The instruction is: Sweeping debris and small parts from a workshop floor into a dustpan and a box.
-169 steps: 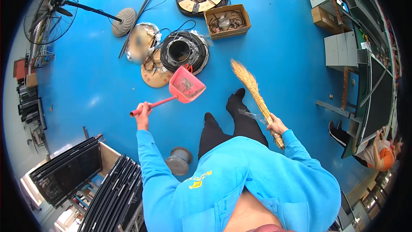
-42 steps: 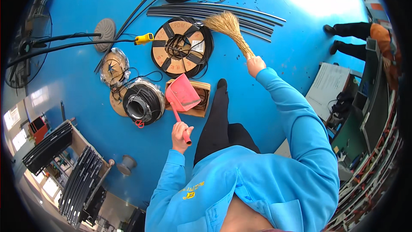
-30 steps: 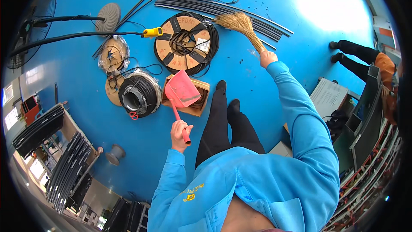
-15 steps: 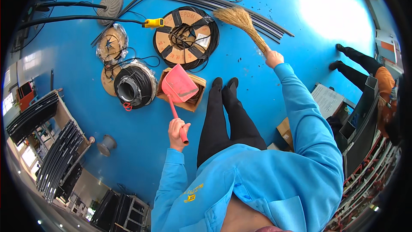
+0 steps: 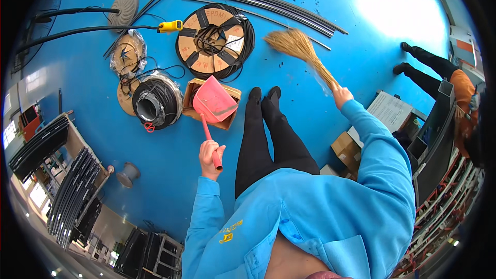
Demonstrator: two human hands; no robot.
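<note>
Broom [image 5: 295, 45] gripped in right hand [image 5: 341, 97], bristles near black strips [image 5: 258, 6]; 1 red dustpan [image 5: 213, 98] held by its handle in closed left hand [image 5: 210, 157], pan partly hiding 1 open carton [image 5: 234, 94]. Sweeping, I'd judge; next stroke wants bristles low on floor [image 5: 165, 168], behind dark scraps [image 5: 281, 64].

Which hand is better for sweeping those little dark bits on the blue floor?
Probably the right hand: it holds the straw broom, with bristles near some dark bits. The left hand is busy gripping the pink dustpan, which overlaps the cardboard box in this view.
</note>
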